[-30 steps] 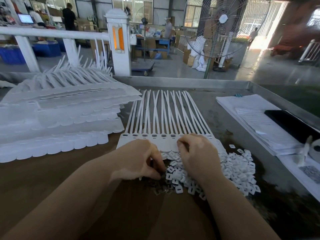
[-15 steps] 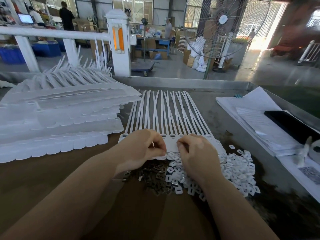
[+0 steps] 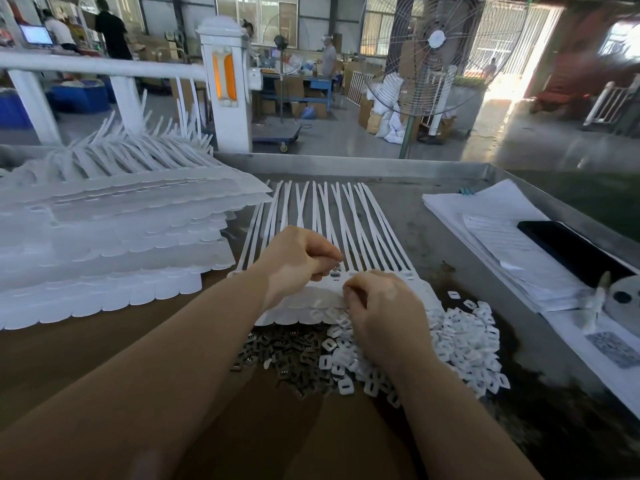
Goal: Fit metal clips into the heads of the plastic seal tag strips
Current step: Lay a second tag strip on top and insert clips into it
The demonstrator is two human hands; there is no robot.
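Note:
A joined row of white plastic seal tag strips (image 3: 323, 216) lies flat in front of me, tails pointing away and heads nearest me. My left hand (image 3: 298, 259) hovers over the heads and pinches a small metal clip (image 3: 335, 270) at a head slot. My right hand (image 3: 384, 315) rests curled on the tag flaps, fingertips tucked under; what it holds is hidden. Just below the strips lie a pile of dark metal clips (image 3: 294, 351) and, to the right, a heap of small white plastic pieces (image 3: 460, 348).
A tall stack of white tag strip sheets (image 3: 114, 233) fills the left of the metal-rimmed table (image 3: 363, 168). Papers (image 3: 502, 237), a black phone (image 3: 571, 249) and a tape roll (image 3: 623, 296) sit at the right. A standing fan (image 3: 429, 53) and people are beyond.
My left hand rose from the clip pile up to the strip heads, carrying a metal clip. My right hand stayed on the tag flaps, shifting slightly.

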